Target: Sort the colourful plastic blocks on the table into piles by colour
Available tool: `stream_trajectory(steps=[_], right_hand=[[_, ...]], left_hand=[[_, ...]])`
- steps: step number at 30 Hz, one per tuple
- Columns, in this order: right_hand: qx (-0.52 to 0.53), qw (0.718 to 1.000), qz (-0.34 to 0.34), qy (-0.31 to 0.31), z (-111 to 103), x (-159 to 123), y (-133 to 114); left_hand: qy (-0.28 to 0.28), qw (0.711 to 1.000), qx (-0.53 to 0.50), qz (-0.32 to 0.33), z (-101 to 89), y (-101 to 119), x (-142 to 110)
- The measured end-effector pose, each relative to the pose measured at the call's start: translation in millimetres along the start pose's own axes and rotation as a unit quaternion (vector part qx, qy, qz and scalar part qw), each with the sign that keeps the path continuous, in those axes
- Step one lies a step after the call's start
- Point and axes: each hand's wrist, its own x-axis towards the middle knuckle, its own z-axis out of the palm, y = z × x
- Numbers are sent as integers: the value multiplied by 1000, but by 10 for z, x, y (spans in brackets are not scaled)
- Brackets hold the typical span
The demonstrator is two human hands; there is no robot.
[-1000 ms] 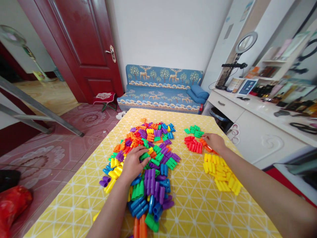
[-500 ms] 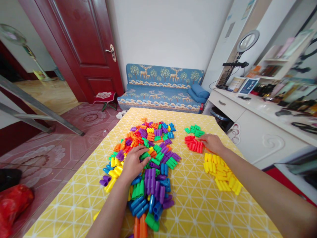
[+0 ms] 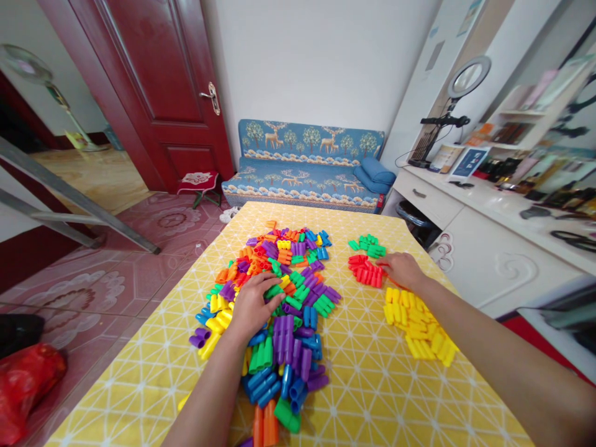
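A large mixed pile of plastic tube-shaped building blocks (image 3: pixel 284 347) in purple, blue, green, orange, red and yellow spreads over the table's left half. My left hand (image 3: pixel 255 304) rests on its middle, fingers and thumb apart, fingertips against green blocks. To the right, my right hand (image 3: pixel 401 270) lies low with fingers stretched out, its tips touching the edge of a group of red blocks (image 3: pixel 365 272). Something orange shows partly beneath that palm; the rest is hidden. Green blocks (image 3: pixel 367 244) form a small group just behind the red ones. Nearer me lies a group of yellow blocks (image 3: pixel 419 324).
A yellow cloth with white lines covers the table (image 3: pixel 367 385). Beyond it stands a blue patterned sofa (image 3: pixel 302 177). On the right is a white dresser (image 3: pixel 503 248) crowded with bottles. At left are a metal ladder (image 3: pixel 102 220) and a red plastic bag (image 3: pixel 32 385).
Both hands stay almost where they were, on the mixed pile and by the red blocks. The view has shifted very slightly; the block groups look the same.
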Motion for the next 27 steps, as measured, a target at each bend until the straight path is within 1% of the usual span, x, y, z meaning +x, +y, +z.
stream_trajectory(steps=[6,8,10,12,13,15,16,18,21,24,27], right_hand=[[24,999,8,25,-16,-9,-14],[40,998,10,50,-54,-7,-51],[56,995,11,84,-108,10,-155],[86,988,-3,127,-171,45,-360],[114,982,-21,149,-202,70,-503],[191,960,-79,188,-260,135,-851],[228,947,-111,197,-285,173,-1044],[266,930,-171,188,-321,256,-1427],[264,922,-236,160,-335,390,-1905],[251,921,-265,138,-306,513,-2208],[241,925,-270,114,-270,603,-2370]], left_hand=[[-1,1000,3,-6,-4,12,0],[-2,1000,4,-7,-4,13,1],[-4,1000,5,-5,-2,7,2],[-6,1000,6,-1,2,-4,1],[-6,1000,6,1,3,-10,1],[-6,1000,6,4,5,-20,0],[-5,1000,6,4,6,-23,0],[-6,1000,6,3,7,-24,0],[-4,1000,7,3,9,-21,3],[4,1000,7,9,10,-20,6],[7,1000,5,14,13,-24,7]])
